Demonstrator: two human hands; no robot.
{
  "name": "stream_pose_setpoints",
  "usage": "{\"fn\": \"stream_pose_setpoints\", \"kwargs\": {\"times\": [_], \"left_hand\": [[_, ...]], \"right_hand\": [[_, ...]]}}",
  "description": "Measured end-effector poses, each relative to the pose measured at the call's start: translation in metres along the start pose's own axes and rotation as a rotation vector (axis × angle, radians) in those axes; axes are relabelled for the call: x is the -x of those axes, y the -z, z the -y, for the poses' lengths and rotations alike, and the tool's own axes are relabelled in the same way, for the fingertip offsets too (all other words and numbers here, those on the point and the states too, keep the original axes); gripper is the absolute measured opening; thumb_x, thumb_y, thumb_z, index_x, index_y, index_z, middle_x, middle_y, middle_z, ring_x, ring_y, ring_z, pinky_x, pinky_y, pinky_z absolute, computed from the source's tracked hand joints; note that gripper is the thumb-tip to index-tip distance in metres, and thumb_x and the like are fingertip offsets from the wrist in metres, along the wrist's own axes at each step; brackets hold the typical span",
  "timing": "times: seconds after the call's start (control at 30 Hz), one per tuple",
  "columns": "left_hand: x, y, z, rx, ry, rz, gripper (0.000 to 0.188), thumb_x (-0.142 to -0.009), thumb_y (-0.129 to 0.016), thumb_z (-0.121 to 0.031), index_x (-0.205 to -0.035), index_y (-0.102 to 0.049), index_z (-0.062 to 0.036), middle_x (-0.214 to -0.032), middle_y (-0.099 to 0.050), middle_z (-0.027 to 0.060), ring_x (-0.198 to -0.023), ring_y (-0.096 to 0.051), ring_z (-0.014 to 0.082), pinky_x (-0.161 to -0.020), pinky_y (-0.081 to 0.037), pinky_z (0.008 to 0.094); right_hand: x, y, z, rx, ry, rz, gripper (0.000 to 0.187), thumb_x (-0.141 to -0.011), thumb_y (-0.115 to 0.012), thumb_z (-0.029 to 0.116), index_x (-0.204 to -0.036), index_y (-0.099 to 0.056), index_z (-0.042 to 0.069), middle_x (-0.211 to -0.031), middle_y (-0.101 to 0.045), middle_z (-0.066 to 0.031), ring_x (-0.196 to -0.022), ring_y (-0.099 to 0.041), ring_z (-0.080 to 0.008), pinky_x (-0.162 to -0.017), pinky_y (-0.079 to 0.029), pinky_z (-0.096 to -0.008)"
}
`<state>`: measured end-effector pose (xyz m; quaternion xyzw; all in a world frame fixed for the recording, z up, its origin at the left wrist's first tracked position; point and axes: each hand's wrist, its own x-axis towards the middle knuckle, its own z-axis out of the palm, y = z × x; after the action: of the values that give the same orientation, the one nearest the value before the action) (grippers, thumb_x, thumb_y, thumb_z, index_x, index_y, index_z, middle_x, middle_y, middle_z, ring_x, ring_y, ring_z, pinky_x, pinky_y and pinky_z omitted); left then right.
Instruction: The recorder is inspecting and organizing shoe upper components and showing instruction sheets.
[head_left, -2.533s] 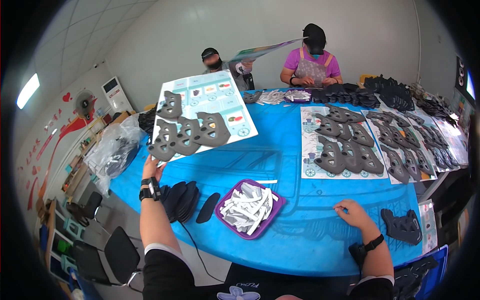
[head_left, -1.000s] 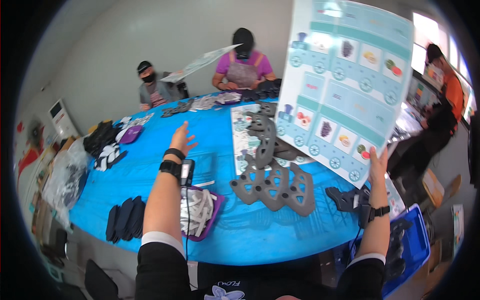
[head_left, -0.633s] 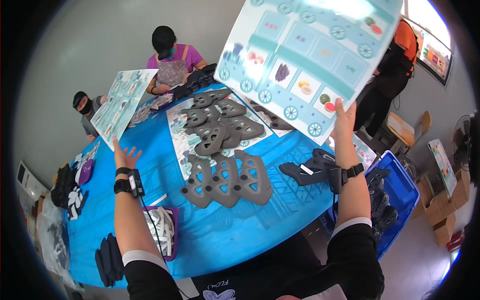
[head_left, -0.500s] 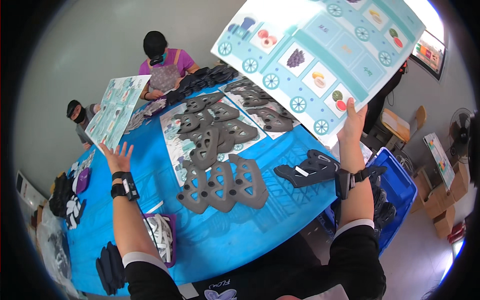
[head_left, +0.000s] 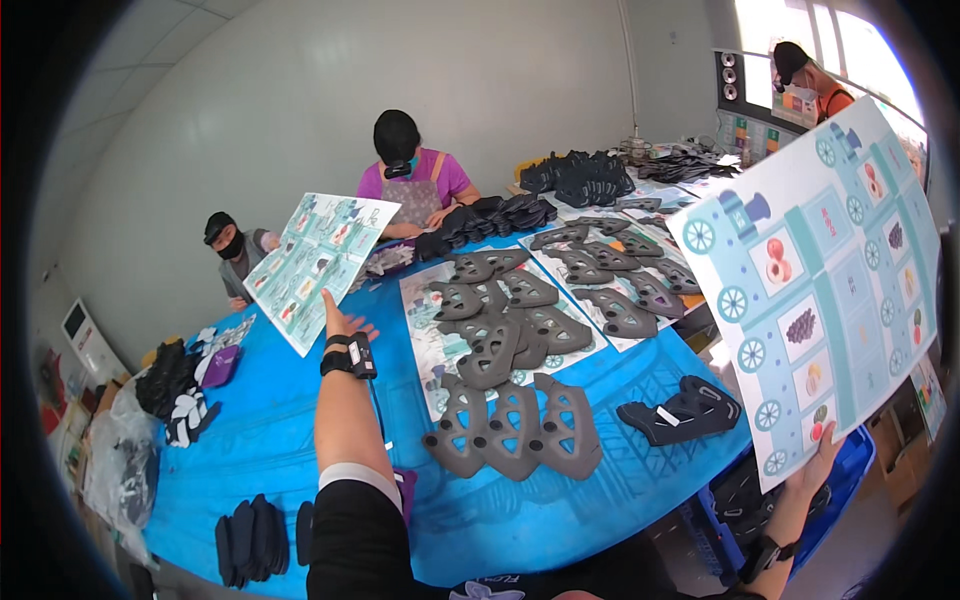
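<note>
Printed board (head_left: 835,285): right side, raised near blue bin (head_left: 856,462); right hand (head_left: 814,468) pinches its lower edge. Left hand (head_left: 346,326): fingers spread. Probably light, stiff (perhaps slippery); best held by opposite edges.

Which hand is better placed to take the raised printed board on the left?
Likely the left: the left hand is open and right by the left board. The right hand grips the right board, off to the other side.

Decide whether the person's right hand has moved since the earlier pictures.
Yes. Judged against the blue crate, the right hand has shifted right and down in view, from above and left of it to overlapping it.
</note>
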<state>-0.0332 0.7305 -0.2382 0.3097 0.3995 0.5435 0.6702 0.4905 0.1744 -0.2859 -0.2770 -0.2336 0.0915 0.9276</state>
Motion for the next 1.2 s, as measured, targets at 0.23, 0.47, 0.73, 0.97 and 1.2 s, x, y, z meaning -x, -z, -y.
{"fn": "stream_pose_setpoints", "kwargs": {"times": [0.23,0.47,0.73,0.97,1.2], "left_hand": [[0.021,-0.016,-0.040,0.390,-0.898,-0.210,0.061,-0.077,-0.036,0.012,-0.129,-0.015,-0.0130,-0.117,-0.043,0.0194,-0.094,-0.056,0.0342,-0.071,-0.053,0.0468],[0.093,-0.034,-0.072,0.229,-0.899,-0.268,0.062,-0.077,-0.032,0.014,-0.131,-0.017,-0.0130,-0.125,-0.034,0.0177,-0.104,-0.050,0.0353,-0.088,-0.047,0.0464],[0.180,-0.094,-0.045,0.153,-0.780,0.250,0.051,-0.081,-0.041,0.007,-0.127,-0.025,-0.0091,-0.114,-0.047,0.0135,-0.092,-0.057,0.0241,-0.075,-0.053,0.0358],[0.247,-0.192,0.069,0.090,-0.346,0.786,0.048,-0.081,-0.042,0.006,-0.125,-0.029,-0.0088,-0.112,-0.049,0.0131,-0.095,-0.057,0.0254,-0.073,-0.054,0.0359],[0.276,-0.257,0.228,-0.446,-0.365,0.711,0.039,-0.078,-0.052,-0.002,-0.115,-0.042,-0.0061,-0.121,-0.039,0.0172,-0.112,-0.042,0.0306,-0.083,-0.044,0.0416]], "right_hand": [[0.000,0.000,0.003,0.113,0.041,-0.048,0.039,-0.090,-0.043,0.013,-0.126,-0.029,0.005,-0.117,-0.046,-0.0153,-0.102,-0.052,-0.0230,-0.083,-0.046,-0.0348],[0.013,-0.039,-0.039,0.124,-0.054,-0.043,0.036,-0.089,-0.043,0.006,-0.123,-0.032,0.006,-0.115,-0.047,-0.0137,-0.099,-0.052,-0.0225,-0.084,-0.045,-0.0350],[0.047,-0.059,-0.102,0.144,-0.424,-0.023,0.034,-0.085,-0.045,0.001,-0.118,-0.036,0.004,-0.108,-0.051,-0.0145,-0.094,-0.055,-0.0245,-0.078,-0.048,-0.0361],[0.056,-0.058,-0.083,0.040,-0.480,-0.062,0.037,-0.085,-0.044,0.001,-0.120,-0.034,0.005,-0.109,-0.050,-0.0154,-0.094,-0.055,-0.0270,-0.077,-0.049,-0.0382],[0.035,0.006,-0.029,-0.007,-0.253,-0.035,0.045,-0.079,-0.046,-0.003,-0.122,-0.035,0.005,-0.114,-0.049,-0.0136,-0.098,-0.054,-0.0267,-0.081,-0.047,-0.0377]]}}
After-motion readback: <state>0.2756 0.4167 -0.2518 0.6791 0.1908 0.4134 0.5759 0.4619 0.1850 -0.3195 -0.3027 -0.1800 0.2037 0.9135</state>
